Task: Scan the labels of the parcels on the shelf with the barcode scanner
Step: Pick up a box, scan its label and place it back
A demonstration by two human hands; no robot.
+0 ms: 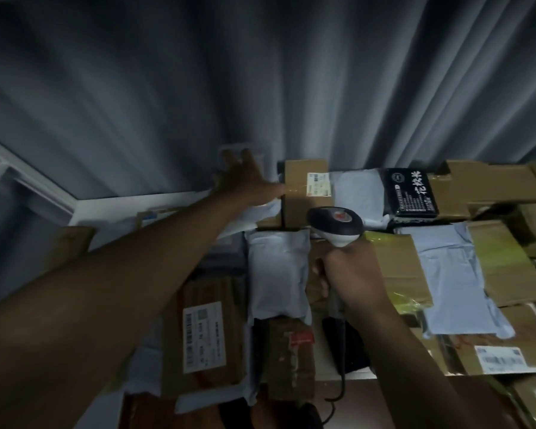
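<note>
Nearest to the camera, the handle of the barcode scanner (336, 226) is gripped by the right hand (350, 277), the fingers being curled tightly around it; its dark cable (341, 360) is seen to hang down below this hand. The scanner's black and white head stands just above the hand and is turned toward the far parcels. To the left of the right hand, a white poly mailer (279, 274) is laid flat, and below it a small brown box with red tape (291, 357) is seen. Further left, under the left forearm, a cardboard parcel with a white barcode label (203, 335) is placed. To the right of the right hand, a pale blue poly mailer (452, 280) is spread over brown boxes, and near the lower right another white label (502, 360) is visible, though it is too blurred to be read. Beyond the scanner's head, a cardboard box with a shipping label (308, 187) is found, and the label (319, 184) faces upward. The left hand (245, 178) is stretched out far, just left of this box, with the fingers straight and spread; whether a parcel beneath is touched by it cannot be told, because this part is blurred. To the right of the labelled box a black packet with white characters (410, 193) is lying. Behind everything, grey curtains (260, 72) are hung.
</note>
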